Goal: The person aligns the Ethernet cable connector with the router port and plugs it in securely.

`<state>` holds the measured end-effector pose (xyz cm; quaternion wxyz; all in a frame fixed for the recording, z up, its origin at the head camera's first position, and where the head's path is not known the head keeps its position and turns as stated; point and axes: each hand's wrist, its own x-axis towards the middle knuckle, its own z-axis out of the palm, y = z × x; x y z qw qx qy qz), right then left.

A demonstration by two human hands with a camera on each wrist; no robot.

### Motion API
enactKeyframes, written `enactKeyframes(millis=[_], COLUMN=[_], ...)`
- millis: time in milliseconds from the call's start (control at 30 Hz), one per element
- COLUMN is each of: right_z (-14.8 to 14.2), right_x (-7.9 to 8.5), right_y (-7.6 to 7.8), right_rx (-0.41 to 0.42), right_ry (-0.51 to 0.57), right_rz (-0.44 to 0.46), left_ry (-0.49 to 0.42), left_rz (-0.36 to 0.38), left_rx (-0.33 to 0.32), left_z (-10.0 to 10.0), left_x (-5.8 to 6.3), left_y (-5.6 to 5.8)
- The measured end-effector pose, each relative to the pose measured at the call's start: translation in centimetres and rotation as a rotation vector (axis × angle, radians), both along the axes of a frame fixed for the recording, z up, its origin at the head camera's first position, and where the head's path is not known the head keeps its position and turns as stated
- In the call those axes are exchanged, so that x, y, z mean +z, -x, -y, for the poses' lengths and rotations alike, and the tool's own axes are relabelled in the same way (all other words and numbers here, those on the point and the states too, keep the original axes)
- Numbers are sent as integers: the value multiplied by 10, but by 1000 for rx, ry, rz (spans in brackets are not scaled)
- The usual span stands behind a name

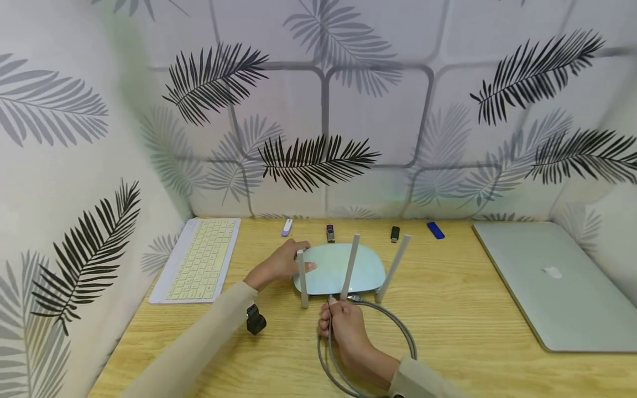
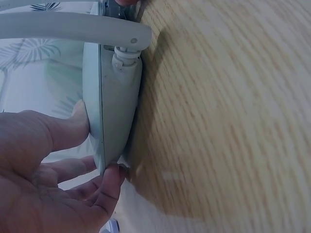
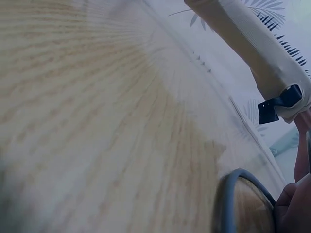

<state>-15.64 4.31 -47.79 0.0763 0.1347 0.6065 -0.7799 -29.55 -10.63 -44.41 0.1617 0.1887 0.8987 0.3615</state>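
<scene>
A pale blue-white Wi-Fi router (image 1: pixel 343 265) with three upright grey antennas (image 1: pixel 350 268) lies on the wooden table. My left hand (image 1: pixel 286 258) grips its left end. The left wrist view shows the thumb on the router's top face and the fingers (image 2: pixel 111 189) around its end. At the router's near edge, my right hand (image 1: pixel 350 329) pinches a grey network cable (image 1: pixel 405 331) close to the ports; whether the plug is seated there is hidden. Another cable plug (image 1: pixel 354 298) sits by the near edge, just right of that hand. The right wrist view catches a loop of cable (image 3: pixel 228 204).
A white keyboard (image 1: pixel 204 260) lies at the left and a closed silver laptop (image 1: pixel 552 276) at the right. Behind the router are several USB sticks: white (image 1: pixel 287 228), purple and silver (image 1: pixel 330 233), black (image 1: pixel 395 234), blue (image 1: pixel 436 230). A patterned cloth (image 1: pixel 373 121) hangs behind.
</scene>
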Motion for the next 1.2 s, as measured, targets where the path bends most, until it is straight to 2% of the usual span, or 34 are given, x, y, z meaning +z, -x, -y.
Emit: enactKeyframes(millis=[300, 467, 767, 933, 1100, 1200], right_z=[3, 0, -20, -25, -32, -33], right_x=[2, 4, 8, 10, 9, 7], right_y=[4, 7, 7, 6, 3, 2], right_rx=[47, 62, 164, 245, 317, 311], right_ry=[-32, 2, 35, 77, 50, 24], right_rz=[1, 31, 133, 99, 83, 78], left_ry=[46, 44, 14, -4, -15, -23], left_rz=[-64, -55, -55, -76, -26, 6], left_rx=[-31, -30, -43, -40, -20, -51], left_z=[5, 6, 4, 2, -2, -2], left_x=[-2, 1, 0, 0, 1, -1], left_y=[4, 3, 1, 1, 0, 1])
